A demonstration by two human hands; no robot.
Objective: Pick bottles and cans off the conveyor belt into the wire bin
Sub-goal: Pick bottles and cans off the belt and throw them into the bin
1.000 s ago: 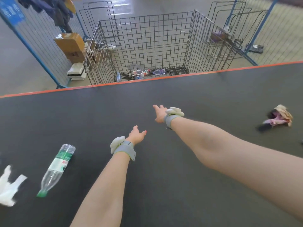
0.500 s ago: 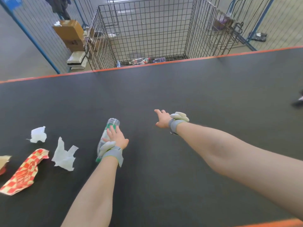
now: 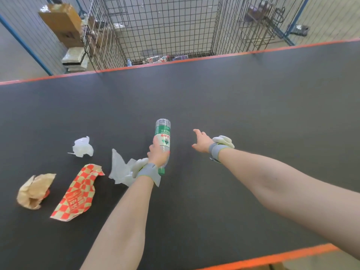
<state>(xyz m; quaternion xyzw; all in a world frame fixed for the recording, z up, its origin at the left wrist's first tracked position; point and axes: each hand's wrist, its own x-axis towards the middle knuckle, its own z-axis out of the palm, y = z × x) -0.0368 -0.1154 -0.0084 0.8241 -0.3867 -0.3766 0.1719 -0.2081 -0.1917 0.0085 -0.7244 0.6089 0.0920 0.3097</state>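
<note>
1. The left hand, just left of the middle of the frame, grips a clear plastic water bottle. Its fingers and thumb are curled round the lower half of the body.
2. The bottle has a green and white label. Its base points toward the top of the frame and its green cap sits down by the wrist. I cannot tell whether it is touching the belt.
3. The right hand is just right of the bottle and apart from it. Its fingers are spread and relaxed and it holds nothing.
4. Both wrists wear a grey band with a white padded piece on it.
5. The dark conveyor belt fills the middle of the frame, with orange edges at its far and near sides.
6. The wire bin stands beyond the far edge at top centre. A few bottles lie on its floor.
7. A crumpled white scrap lies on the belt left of the held bottle. A second white scrap lies partly behind the left wrist.
8. A red-and-yellow checked wrapper lies at lower left, with a crumpled brown paper bag beside it, nearer the left border.
9. A cardboard box sits at upper left, behind the mesh fencing beside the bin.
</note>
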